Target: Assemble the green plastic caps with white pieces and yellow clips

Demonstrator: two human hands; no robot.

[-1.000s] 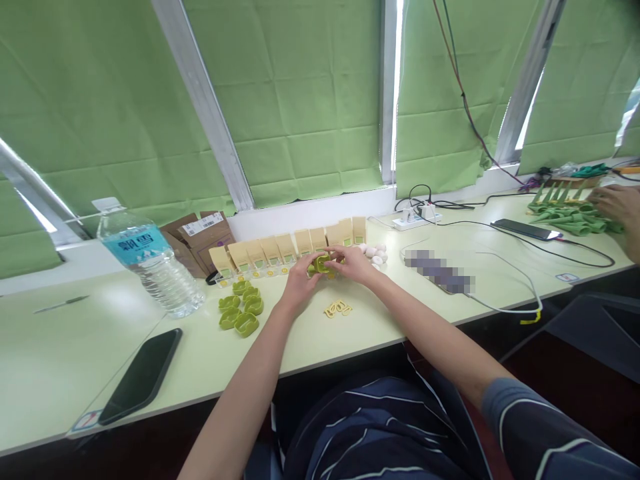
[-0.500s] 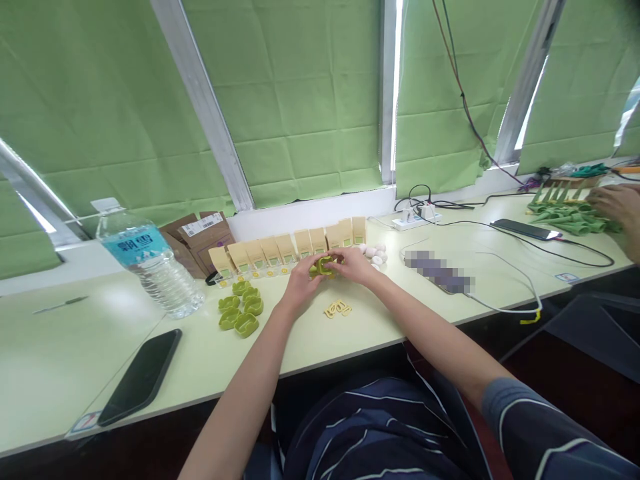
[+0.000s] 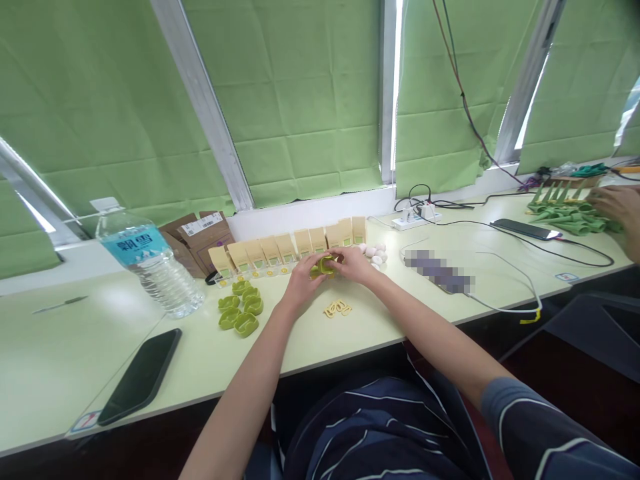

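Note:
My left hand (image 3: 302, 280) and my right hand (image 3: 354, 264) meet over the table, fingers closed round a small green plastic shell (image 3: 327, 266) from both sides. Its far side is hidden by my fingers. More green sits low between the hands, and I cannot tell whether it belongs to the same piece. Left of my forearm lie several open green shells (image 3: 246, 325) in a cluster. Thin yellow loops (image 3: 337, 309) rest on the table just below my hands. Close to the right fingertips is a small heap of pale pinkish-white balls (image 3: 378, 254).
Behind my hands runs a row of tan cards in clear stands (image 3: 270, 251). A water bottle (image 3: 150, 260), a cardboard box (image 3: 200, 240) and a black phone (image 3: 141, 377) are at left. At right are a power strip (image 3: 416, 219), cables and another person's hand (image 3: 617, 207) by green pieces.
The green shell has turned slightly between my fingers. Both hands stay in nearly the same place, and the things on the table have not moved.

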